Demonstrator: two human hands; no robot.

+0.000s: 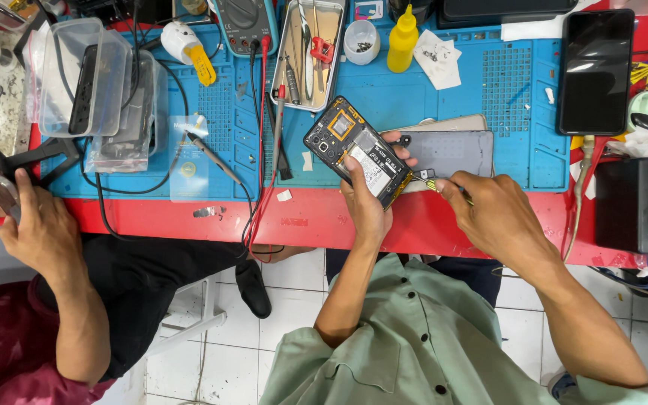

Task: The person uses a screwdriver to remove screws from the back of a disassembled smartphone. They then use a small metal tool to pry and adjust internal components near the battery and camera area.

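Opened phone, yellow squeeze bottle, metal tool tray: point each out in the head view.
Opened phone [360,152], head view: on its exposed inner board.
Yellow squeeze bottle [402,45], head view: on the bottle body.
Metal tool tray [292,96], head view: on its near-left rim.

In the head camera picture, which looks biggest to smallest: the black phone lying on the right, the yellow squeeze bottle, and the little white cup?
1. Black phone
2. Yellow squeeze bottle
3. White cup, though it looks only slightly smaller than the bottle.

Tool tip [430,182], too small to tell
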